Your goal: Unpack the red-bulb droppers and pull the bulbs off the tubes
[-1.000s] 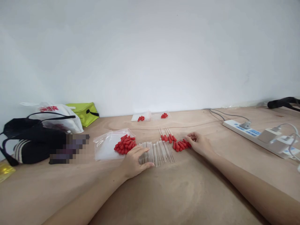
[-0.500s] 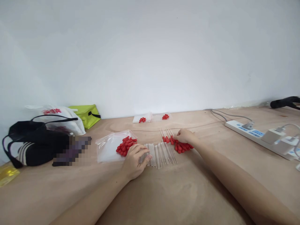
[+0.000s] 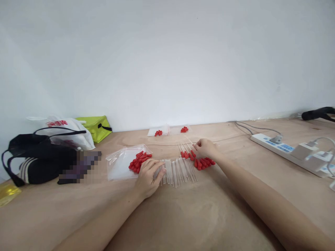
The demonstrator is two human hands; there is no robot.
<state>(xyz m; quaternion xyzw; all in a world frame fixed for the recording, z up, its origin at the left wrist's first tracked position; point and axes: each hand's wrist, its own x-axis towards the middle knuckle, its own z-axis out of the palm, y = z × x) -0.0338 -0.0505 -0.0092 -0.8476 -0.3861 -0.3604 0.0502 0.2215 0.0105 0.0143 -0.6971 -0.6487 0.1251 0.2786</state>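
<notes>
My left hand (image 3: pixel 149 177) lies with fingers spread over the left end of a row of clear glass dropper tubes (image 3: pixel 178 172). Beside its fingertips is a heap of red rubber bulbs (image 3: pixel 138 161), partly on a clear zip bag (image 3: pixel 119 165). My right hand (image 3: pixel 205 149) pinches a glass dropper (image 3: pixel 188 140), whose thin tube points up and left; its bulb end is hidden by the fingers. Just below that hand, several red-bulbed droppers (image 3: pixel 186 154) lie side by side, tubes pointing away. A second heap of red bulbs (image 3: pixel 204 163) sits to their right.
Two zip bags (image 3: pixel 170 130) holding red-bulbed pieces lie at the back by the wall. On the left are a black bag (image 3: pixel 39 167), a white plastic bag (image 3: pixel 86 136) and a lime-green bag (image 3: pixel 96 126). A power strip (image 3: pixel 285 150) with chargers and cables lies at right.
My right hand has risen slightly away from the red bulbs, and a thin glass tube now shows at its fingertips. The left hand stays almost where it was.
</notes>
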